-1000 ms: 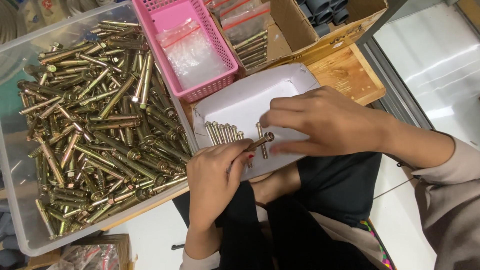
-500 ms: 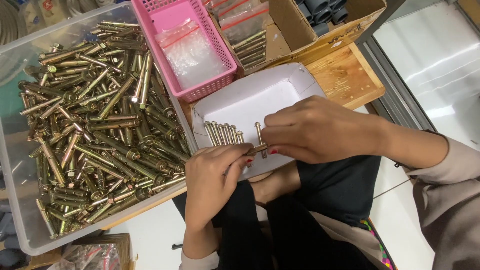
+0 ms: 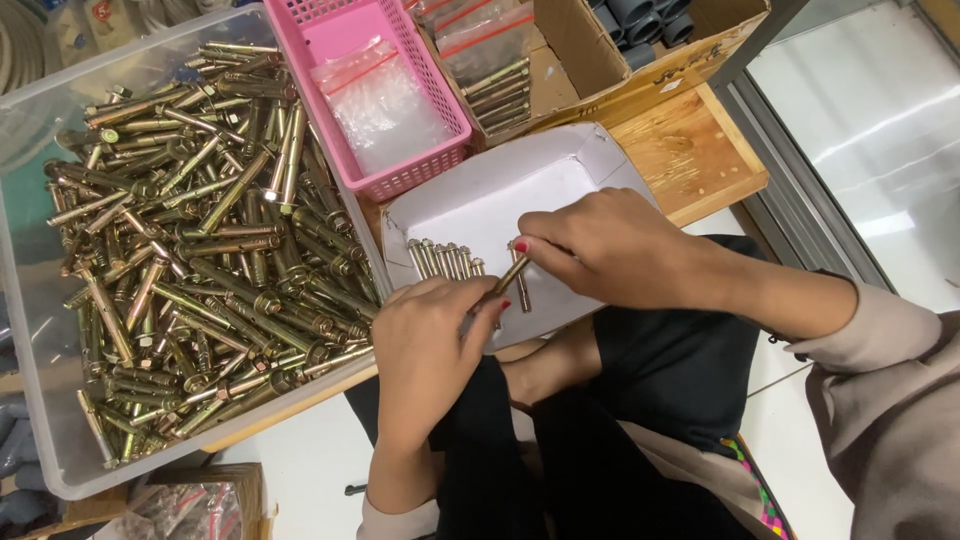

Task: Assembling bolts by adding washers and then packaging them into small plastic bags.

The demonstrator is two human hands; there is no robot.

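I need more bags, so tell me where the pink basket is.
In the head view the pink basket sits at top centre, between the clear bin of bolts on its left and the cardboard box on its right.

The left hand (image 3: 432,345) covers the lower ends of the bolts lined up in the white box (image 3: 470,205), and its fingers (image 3: 492,312) hide part of the single bolt (image 3: 508,277) pinched between both hands. The clear bin (image 3: 40,420) of brass anchor bolts runs past the left edge, while the pink basket (image 3: 440,105) and cardboard box (image 3: 640,70) are cropped at the top. The person's right sleeve (image 3: 890,400) leaves the picture at the right.
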